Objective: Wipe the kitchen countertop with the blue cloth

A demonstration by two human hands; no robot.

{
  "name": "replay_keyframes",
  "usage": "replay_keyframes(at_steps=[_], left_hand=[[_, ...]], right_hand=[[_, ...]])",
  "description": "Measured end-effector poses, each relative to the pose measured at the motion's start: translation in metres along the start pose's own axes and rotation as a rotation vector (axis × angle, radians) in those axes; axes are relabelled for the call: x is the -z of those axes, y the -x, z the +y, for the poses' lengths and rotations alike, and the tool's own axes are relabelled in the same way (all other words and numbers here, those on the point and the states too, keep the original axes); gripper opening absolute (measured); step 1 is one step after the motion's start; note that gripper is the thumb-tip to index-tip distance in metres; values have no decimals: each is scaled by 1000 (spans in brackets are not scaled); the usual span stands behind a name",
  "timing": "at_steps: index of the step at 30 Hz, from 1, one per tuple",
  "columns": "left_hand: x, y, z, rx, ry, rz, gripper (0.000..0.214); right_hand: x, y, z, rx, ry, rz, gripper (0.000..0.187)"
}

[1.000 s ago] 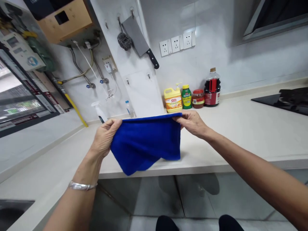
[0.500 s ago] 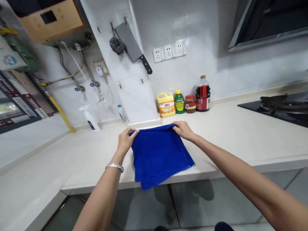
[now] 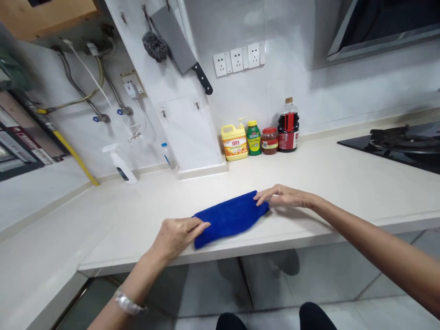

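A blue cloth (image 3: 229,216), folded into a long narrow strip, lies slantwise on the counter close to its front edge. At its left end, my left hand (image 3: 178,233) is closed, with thumb and fingers pinching the fabric. My right hand (image 3: 283,196) reaches over the right end, its fingers stretched out and the fingertips touching the cloth. Part of the cloth's right end is hidden behind those fingers.
Along the wall stand a yellow detergent bottle (image 3: 234,143), a green bottle (image 3: 254,139), a red-lidded jar (image 3: 270,141) and a dark sauce bottle (image 3: 288,126). A white spray bottle (image 3: 120,165) stands left. A cleaver (image 3: 177,39) hangs above; a stove (image 3: 395,142) is right.
The blue cloth went from a wide sheet hanging over the counter edge to a narrow strip on the counter. Both hands came lower and nearer; the right hand's fingers loosened from their pinch.
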State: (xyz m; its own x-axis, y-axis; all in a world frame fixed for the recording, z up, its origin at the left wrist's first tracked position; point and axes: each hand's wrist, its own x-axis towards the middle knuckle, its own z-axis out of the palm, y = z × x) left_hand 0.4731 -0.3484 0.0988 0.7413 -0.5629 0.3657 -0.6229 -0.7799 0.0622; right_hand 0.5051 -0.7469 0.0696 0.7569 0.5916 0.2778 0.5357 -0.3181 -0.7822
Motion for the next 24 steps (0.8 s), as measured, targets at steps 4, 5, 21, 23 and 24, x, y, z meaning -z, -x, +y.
replay_keyframes(at_steps=[4, 5, 21, 23, 24], left_hand=[[-1, -1, -15, 185, -10, 65, 52], [-4, -4, -23, 252, -17, 77, 51], [-54, 15, -120, 586, 13, -163, 70], [-57, 14, -119, 584, -18, -177, 67], [-59, 14, -119, 587, -37, -184, 67]], right_hand=[[-11, 1, -5, -39, 131, 169, 37], [-22, -7, -9, -60, 220, 238, 39], [-85, -55, 9, -96, 628, -44, 61], [-60, -30, 28, -184, 691, 28, 60], [-47, -16, 37, -222, 722, 73, 59]])
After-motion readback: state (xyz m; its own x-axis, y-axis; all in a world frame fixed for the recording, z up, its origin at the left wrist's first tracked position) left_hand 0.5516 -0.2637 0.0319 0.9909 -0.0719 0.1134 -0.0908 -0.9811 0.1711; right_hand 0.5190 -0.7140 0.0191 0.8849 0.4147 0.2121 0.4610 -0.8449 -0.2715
